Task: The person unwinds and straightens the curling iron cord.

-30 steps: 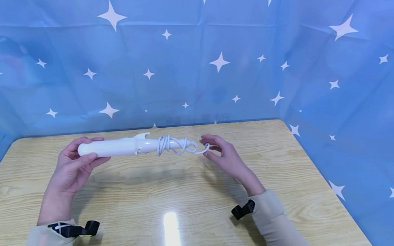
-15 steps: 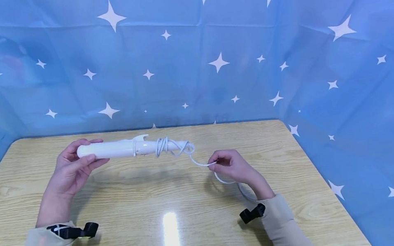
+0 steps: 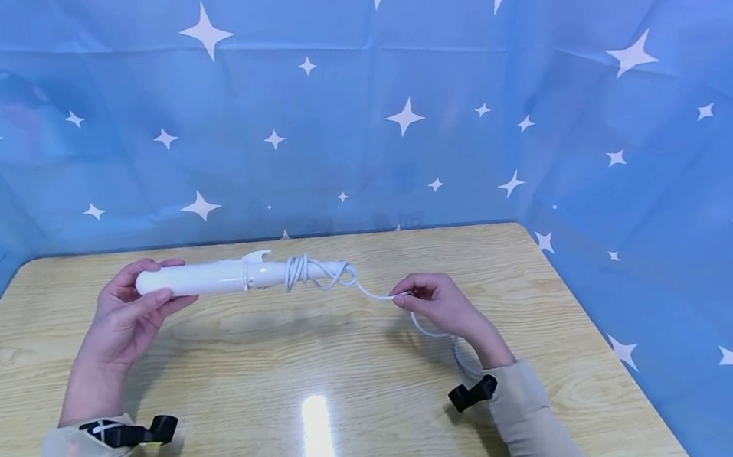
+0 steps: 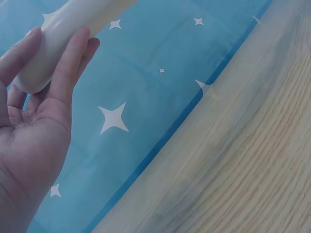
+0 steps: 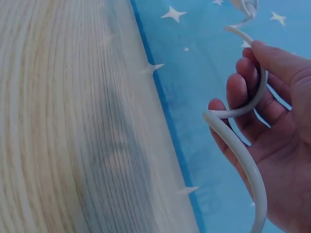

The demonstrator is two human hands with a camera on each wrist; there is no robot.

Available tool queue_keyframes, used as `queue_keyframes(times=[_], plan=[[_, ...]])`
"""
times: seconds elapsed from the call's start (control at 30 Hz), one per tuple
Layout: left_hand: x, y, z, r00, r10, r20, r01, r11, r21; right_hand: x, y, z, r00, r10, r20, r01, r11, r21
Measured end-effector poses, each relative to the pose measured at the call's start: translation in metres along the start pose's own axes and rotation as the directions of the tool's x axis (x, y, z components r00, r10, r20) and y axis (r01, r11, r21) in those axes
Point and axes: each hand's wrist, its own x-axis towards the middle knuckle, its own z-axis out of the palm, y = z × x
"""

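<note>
A white curling iron (image 3: 206, 278) is held level above the table, its lever sticking up near the middle. My left hand (image 3: 116, 323) grips its thick rounded end between thumb and fingers; the left wrist view shows that end of the curling iron (image 4: 56, 46) in the fingers. White cord (image 3: 296, 272) winds loosely round the slimmer right part. From the tip, a length runs to my right hand (image 3: 445, 307), which pinches it between thumb and fingers. Past the fingers the cord (image 5: 248, 165) hangs in a curve beside the palm and down by the wrist. Its far end is hidden.
A wood-grain table (image 3: 240, 430) lies below, with a bright light reflection near its front. Blue cloth (image 3: 335, 94) with white stars stands along the back and sides. Each wrist wears a black camera mount over a light sleeve.
My right hand has taken hold of the cord near the tip and drawn a length of it right and down, out of the windings. My left hand and the curling iron have shifted slightly left.
</note>
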Motion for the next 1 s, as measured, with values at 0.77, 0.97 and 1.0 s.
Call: queue_keyframes(times=[0.77,0.97,1.0], plan=[[0.002,-0.003,0.001,1.0,0.017,-0.01,-0.017,0.999,-0.042,-0.003,0.013,-0.02,0.989,-0.004,-0.148,0.024,0.991,0.133],[0.001,-0.002,0.002,1.0,0.003,0.001,-0.002,1.0,-0.026,-0.002,0.009,-0.017,0.991,-0.033,-0.128,0.054,0.985,0.166],[0.001,-0.002,0.002,1.0,0.0,-0.001,0.0,1.0,-0.016,-0.002,0.008,-0.016,0.991,-0.035,-0.126,0.056,0.986,0.16]])
